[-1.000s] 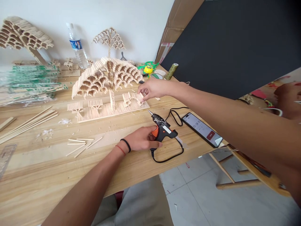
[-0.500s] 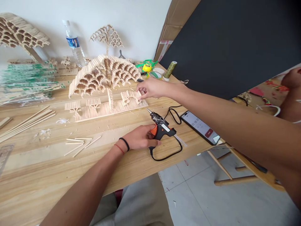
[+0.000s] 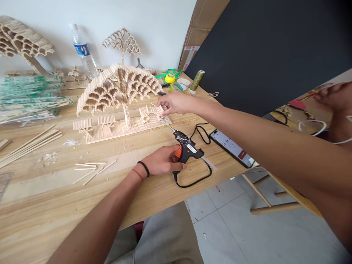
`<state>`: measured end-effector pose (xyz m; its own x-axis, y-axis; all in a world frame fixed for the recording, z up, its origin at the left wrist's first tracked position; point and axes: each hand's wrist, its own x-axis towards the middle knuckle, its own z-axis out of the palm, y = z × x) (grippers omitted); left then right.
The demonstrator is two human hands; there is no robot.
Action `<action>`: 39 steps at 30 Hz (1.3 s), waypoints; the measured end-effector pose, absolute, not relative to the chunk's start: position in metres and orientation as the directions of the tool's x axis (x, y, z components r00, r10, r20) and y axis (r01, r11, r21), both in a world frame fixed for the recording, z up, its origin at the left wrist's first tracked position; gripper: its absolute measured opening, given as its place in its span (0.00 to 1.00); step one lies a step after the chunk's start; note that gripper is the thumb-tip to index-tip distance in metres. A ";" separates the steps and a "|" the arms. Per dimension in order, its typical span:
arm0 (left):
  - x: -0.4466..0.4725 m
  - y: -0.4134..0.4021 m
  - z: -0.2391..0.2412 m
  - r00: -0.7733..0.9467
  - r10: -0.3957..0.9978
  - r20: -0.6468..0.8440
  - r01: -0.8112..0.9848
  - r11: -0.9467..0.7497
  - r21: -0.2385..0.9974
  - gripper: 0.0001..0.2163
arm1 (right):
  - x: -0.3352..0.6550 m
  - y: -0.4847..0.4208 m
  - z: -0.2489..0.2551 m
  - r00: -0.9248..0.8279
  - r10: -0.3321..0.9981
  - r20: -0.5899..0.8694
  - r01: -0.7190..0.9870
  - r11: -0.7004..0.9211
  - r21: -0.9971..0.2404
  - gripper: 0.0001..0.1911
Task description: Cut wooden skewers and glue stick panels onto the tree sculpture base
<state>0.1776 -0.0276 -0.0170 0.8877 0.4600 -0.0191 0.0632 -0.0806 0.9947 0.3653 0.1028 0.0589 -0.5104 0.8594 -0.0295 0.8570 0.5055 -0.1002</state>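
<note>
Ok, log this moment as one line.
left hand: holding glue gun; right hand: touching stick model; phone: on table; loose sticks: on table

Site reads as a craft workshop: wooden table (image 3: 55,205) with stick-built model (image 3: 121,90), glue gun (image 3: 187,147), loose sticks (image 3: 107,167), spool (image 3: 197,80).

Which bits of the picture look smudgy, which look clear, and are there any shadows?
Head view: the bagged sticks at far left look smeared; the left hand and glue gun look fairly sharp; a soft shadow shows on the wall beside the bottle.
</note>
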 end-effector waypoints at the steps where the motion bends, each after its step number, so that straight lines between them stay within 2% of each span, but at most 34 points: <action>1: 0.178 -0.027 -0.017 0.888 0.459 -0.017 0.060 -0.080 0.995 0.12 | 0.365 0.103 0.059 -0.508 0.861 -0.029 0.858 0.502 -0.107 0.18; 9: 0.179 -0.027 -0.020 0.890 0.455 -0.041 0.077 -0.063 0.995 0.10 | 0.365 0.103 0.058 -0.484 0.874 -0.045 0.868 0.474 -0.148 0.18; 18: 0.177 -0.027 -0.020 0.890 0.453 -0.051 0.076 -0.037 0.996 0.12 | 0.362 0.103 0.060 -0.491 0.869 -0.054 0.866 0.480 -0.141 0.15; 25: 0.177 -0.028 -0.020 0.896 0.442 -0.038 0.036 0.012 0.999 0.12 | 0.361 0.101 0.059 -0.492 0.870 -0.022 0.859 0.481 -0.176 0.14; 33: 0.177 -0.028 -0.023 0.889 0.455 -0.045 0.008 0.084 0.996 0.12 | 0.359 0.103 0.063 -0.494 0.867 -0.061 0.859 0.477 -0.186 0.11; 37: 0.178 -0.028 -0.018 0.880 0.472 -0.050 -0.036 0.171 0.985 0.17 | 0.359 0.102 0.067 -0.495 0.864 -0.097 0.859 0.468 -0.209 0.18; 39: 0.178 -0.027 -0.016 0.855 0.517 -0.028 -0.069 0.167 0.984 0.19 | 0.365 0.099 0.069 -0.487 0.869 -0.082 0.850 0.450 -0.275 0.24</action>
